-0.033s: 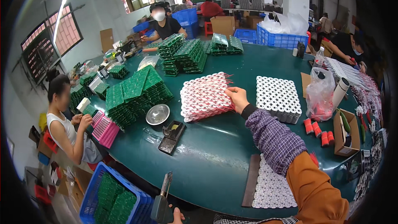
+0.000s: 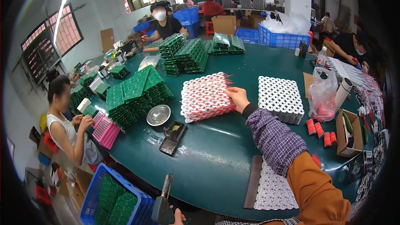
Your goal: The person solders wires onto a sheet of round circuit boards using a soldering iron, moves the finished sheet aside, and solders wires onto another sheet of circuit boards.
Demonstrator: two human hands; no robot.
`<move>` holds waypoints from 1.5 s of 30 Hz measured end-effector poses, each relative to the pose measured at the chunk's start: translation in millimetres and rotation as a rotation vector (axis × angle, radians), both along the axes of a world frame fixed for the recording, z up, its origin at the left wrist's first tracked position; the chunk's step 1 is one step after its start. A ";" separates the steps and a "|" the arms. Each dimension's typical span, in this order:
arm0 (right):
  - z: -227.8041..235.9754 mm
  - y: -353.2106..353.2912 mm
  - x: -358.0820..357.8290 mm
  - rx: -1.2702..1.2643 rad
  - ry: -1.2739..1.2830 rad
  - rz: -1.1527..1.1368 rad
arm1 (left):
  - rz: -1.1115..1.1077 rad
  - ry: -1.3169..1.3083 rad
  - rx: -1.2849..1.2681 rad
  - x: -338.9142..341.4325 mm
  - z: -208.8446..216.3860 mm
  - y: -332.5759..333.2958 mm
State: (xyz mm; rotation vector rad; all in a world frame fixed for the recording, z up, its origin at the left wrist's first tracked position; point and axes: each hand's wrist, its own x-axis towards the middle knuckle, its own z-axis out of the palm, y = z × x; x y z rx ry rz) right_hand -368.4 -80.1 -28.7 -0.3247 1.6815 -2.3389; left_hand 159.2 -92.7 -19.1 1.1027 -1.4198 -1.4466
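My right hand [image 2: 238,99] reaches to the right side of a block of white round-ended pieces with red wires [image 2: 205,98]. Its thumb and fingers are pinched on red wires at the block's edge; the exact hold is partly hidden. Low in the picture, my left hand [image 2: 178,216] is closed round the dark handle of a soldering gun [image 2: 161,209], its metal tip pointing up. Only part of that hand shows. Beneath my right forearm lies a flat row of white round-ended pieces [image 2: 273,187] against a dark strip [image 2: 252,182].
Beyond my right forearm stands another white block [image 2: 280,98]. A soldering stand [image 2: 173,138] and metal bowl [image 2: 158,115] are left of centre, near stacked green circuit boards [image 2: 135,93]. Red bundles [image 2: 319,130] and an open carton [image 2: 349,135] lie right. A blue crate [image 2: 89,200] stands lower left. Co-workers sit around.
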 end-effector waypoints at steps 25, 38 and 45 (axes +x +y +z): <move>-18.9 -15.8 25.4 0.947 1.427 0.116 | 0.013 0.096 0.049 -23.2 -0.2 21.3; 0.5 -1.3 33.1 1.014 1.570 0.085 | -0.055 0.050 0.066 -29.9 4.4 16.9; -15.0 -2.0 28.2 1.026 1.579 0.023 | -0.042 0.075 0.045 -29.4 5.3 21.2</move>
